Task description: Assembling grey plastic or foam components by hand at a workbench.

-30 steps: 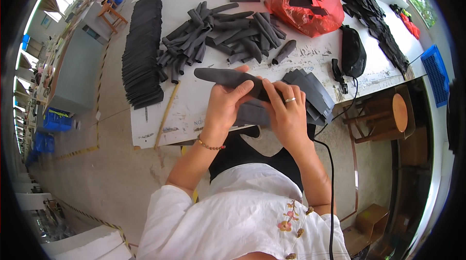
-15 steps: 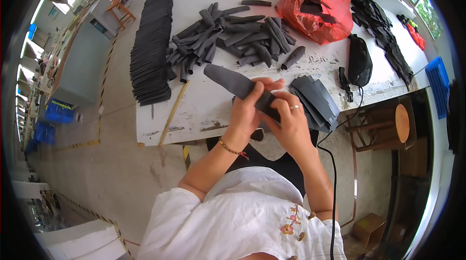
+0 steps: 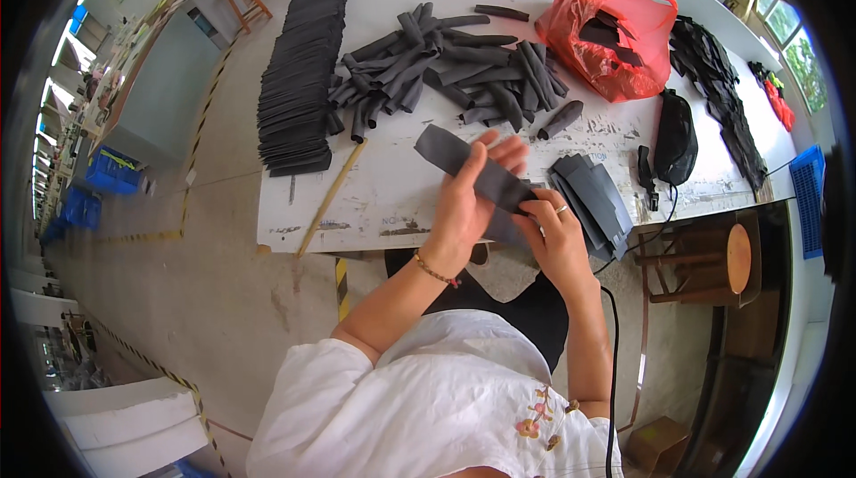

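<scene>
A flat black strip of fabric-like material is held slantwise above the table's front edge. My left hand supports its middle, thumb pressed on top and fingers stretched out beyond the far side. The strip's lower right end is pinched between thumb and fingers of my right hand. Another dark piece shows partly below the strip, between my hands; how it is held is hidden. Right beside my right hand lies a fanned stack of flat black pieces. Farther back is a loose pile of rolled black tubes.
A long row of stacked black pieces lines the table's left side, near a wooden stick. At the back right are a red plastic bag, a black pouch and black strips. A wooden stool stands right, near a cable.
My right hand has slid along the strip toward its lower right end, away from my left hand. The left fingers have spread. The whole view has shifted slightly.
</scene>
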The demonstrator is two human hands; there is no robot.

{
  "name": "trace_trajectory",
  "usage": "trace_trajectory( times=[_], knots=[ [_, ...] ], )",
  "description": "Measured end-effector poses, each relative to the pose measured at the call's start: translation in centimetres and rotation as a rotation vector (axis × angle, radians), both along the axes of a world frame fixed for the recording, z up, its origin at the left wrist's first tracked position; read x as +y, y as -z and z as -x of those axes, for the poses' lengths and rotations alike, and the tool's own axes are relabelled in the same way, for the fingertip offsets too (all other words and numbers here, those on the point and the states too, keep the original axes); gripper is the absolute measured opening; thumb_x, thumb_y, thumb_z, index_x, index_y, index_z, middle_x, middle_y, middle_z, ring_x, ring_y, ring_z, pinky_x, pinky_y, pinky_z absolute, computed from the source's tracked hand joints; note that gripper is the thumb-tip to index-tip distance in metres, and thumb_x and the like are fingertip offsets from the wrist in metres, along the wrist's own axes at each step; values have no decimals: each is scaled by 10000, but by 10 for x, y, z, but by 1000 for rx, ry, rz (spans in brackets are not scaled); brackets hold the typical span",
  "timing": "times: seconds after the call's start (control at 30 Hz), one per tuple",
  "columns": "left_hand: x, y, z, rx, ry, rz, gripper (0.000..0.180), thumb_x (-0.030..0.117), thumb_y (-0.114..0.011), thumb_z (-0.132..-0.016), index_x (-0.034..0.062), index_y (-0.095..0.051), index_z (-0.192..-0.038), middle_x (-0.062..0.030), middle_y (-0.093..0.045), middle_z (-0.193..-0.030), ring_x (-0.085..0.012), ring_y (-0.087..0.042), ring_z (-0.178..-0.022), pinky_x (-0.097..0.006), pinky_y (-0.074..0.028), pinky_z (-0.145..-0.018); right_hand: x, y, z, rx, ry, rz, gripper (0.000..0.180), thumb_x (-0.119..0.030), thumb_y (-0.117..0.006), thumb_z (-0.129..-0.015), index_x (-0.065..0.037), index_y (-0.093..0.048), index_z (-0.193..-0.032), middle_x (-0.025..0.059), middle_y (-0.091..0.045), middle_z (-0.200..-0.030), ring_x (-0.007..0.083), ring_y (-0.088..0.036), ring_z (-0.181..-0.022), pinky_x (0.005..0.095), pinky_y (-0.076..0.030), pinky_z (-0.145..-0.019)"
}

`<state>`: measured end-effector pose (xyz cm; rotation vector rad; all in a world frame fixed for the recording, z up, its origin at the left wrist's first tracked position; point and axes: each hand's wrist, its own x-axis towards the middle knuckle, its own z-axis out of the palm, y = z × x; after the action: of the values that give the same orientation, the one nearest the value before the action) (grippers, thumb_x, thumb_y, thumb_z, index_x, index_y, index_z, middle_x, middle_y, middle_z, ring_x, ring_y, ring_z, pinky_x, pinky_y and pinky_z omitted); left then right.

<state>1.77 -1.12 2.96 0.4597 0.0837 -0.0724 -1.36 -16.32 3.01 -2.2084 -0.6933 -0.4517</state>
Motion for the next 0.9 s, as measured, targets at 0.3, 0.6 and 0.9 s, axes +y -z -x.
trace_trajectory(
  times=[0.3,0.6,0.9],
  knots=[
    [-14,7,5,-189,-114,-83,319,241,-481,-1008,-23,-519,-1184,-143,-653,-1035,-291,-622,-1056,-424,-445,-1025,4,1,-10,-16,-26,-109,160,40,-687,-783,5,-577,-893,139,-609,-981,317,-626,-758,360,-509,-628],
    [-15,14,3,-153,-110,-75,337,256,-474,-1010,-26,-511,-1191,-144,-650,-1044,-304,-611,-1085,-430,-436,-1030,3,5,-6,87,-4,-132,123,4,-687,-825,21,-598,-908,126,-610,-988,220,-604,-768,278,-486,-670],
    [3,2,-6,-251,-156,-155,397,320,-494,-994,-7,-517,-1216,-177,-624,-1170,-331,-559,-1179,-453,-393,-1066,15,15,-3,550,104,-969,183,-127,-709,-869,-9,-607,-965,35,-614,-1004,105,-570,-863,257,-478,-777]
  ],
)
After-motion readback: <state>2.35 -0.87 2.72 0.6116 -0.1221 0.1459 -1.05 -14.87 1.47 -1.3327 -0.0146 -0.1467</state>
